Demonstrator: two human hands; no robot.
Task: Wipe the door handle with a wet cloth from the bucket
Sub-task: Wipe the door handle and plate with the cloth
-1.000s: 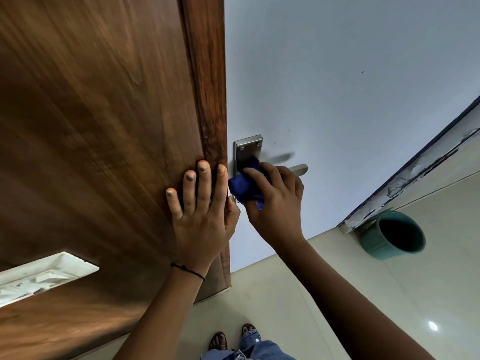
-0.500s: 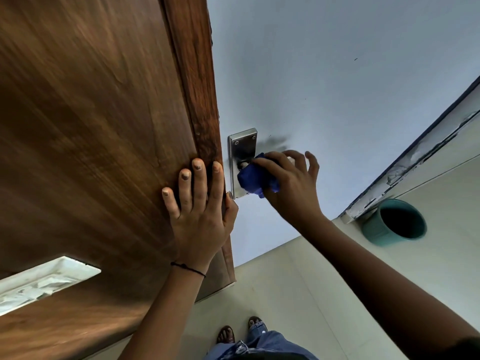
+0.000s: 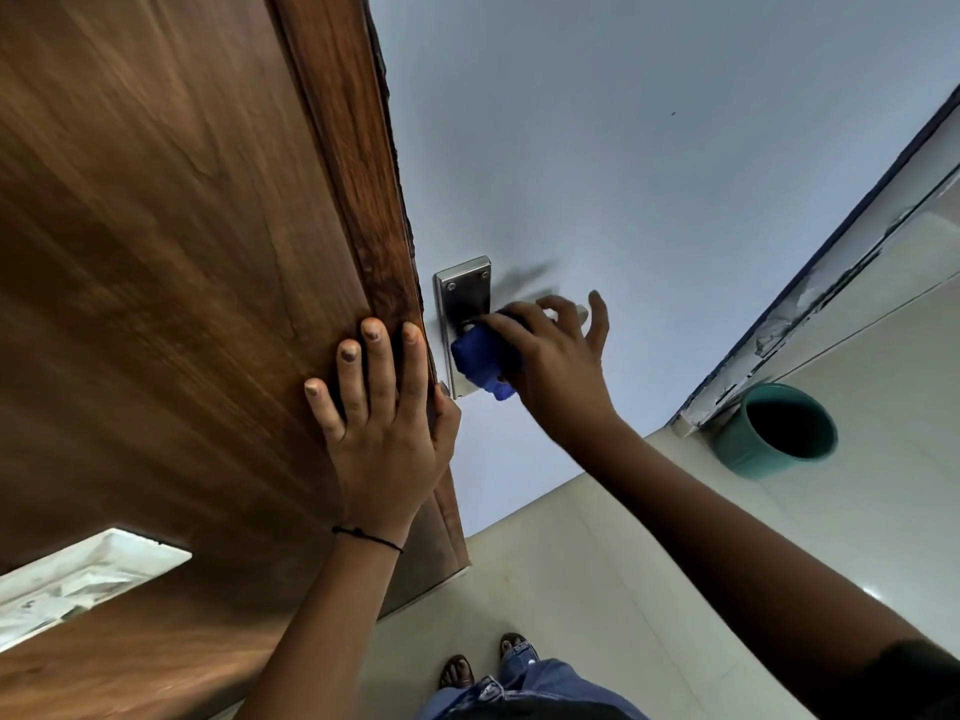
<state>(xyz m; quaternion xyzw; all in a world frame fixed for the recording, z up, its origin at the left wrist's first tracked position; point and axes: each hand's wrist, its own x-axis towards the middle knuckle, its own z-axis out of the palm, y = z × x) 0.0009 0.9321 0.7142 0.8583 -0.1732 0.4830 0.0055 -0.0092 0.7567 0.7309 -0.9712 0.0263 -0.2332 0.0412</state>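
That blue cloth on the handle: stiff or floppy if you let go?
Probably floppy: the blue cloth is bunched to the right hand's grip, a loose tail hanging below. Likely light, since fingertips alone hold it. Released, it would probably drop off the door handle rather than stay.

Handle lever (image 3: pixel 581 313): mostly hiding behind right hand (image 3: pixel 558 366) and cloth (image 3: pixel 480 358).
Feet (image 3: pixel 457 670): partly disappearing under jeans.

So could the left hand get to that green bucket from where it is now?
Probably not as things stand. The left hand is pressed flat on the door, and the bucket sits on the floor beyond the right arm; the person would likely need to step over and bend down.
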